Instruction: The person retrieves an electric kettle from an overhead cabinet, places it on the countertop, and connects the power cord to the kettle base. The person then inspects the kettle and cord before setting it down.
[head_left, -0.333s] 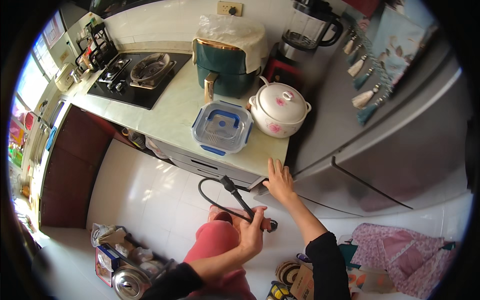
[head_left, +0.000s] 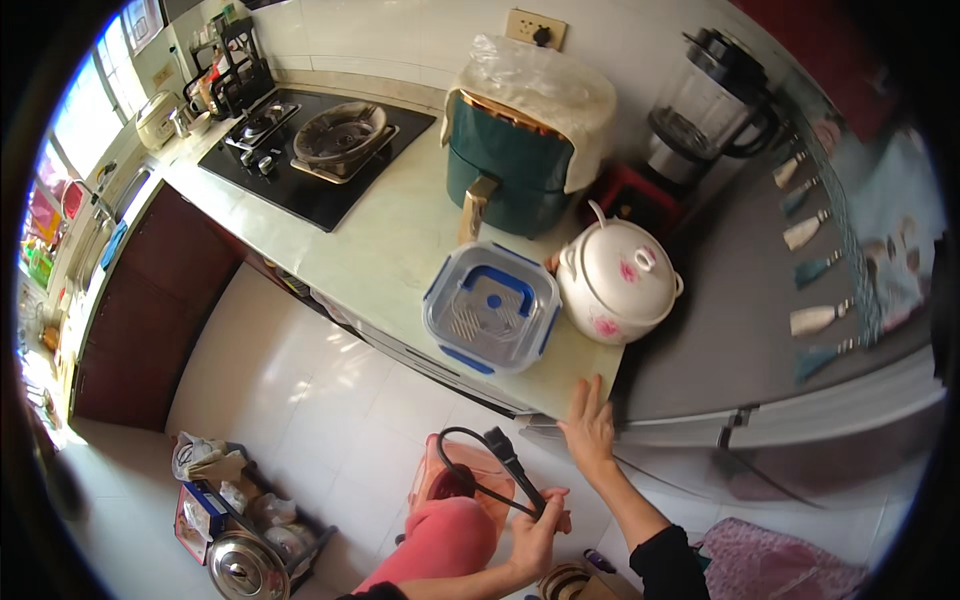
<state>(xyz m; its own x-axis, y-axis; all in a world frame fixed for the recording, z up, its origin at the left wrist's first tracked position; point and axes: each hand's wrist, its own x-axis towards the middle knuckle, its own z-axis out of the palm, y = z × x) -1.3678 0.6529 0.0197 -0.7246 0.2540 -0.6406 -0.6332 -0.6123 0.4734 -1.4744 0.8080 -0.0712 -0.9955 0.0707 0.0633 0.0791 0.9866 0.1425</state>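
My left hand (head_left: 537, 540) is closed around a black power cord (head_left: 510, 462). The cord's connector end sticks up above the fist, and a loop of cable bends out to the left. My right hand (head_left: 592, 432) has its fingers spread at the near right corner of the pale green countertop (head_left: 385, 270), beside the grey fridge (head_left: 690, 432). Just beyond it on the counter are a clear lidded food container (head_left: 492, 312) with blue clips and a white lidded pot (head_left: 612, 285) with pink flowers.
A dark green air fryer (head_left: 512, 170) with a cloth and plastic on top stands behind the container. Right of it is a blender (head_left: 700, 115). A gas stove (head_left: 325, 165) lies farther left. Below are a pink plastic stool (head_left: 488, 465) and a low rack with a metal lid (head_left: 245, 567).
The view has shifted, so the counter sits lower and farther right in it. My left hand keeps hold of the cord, and my right hand stays by the counter corner.
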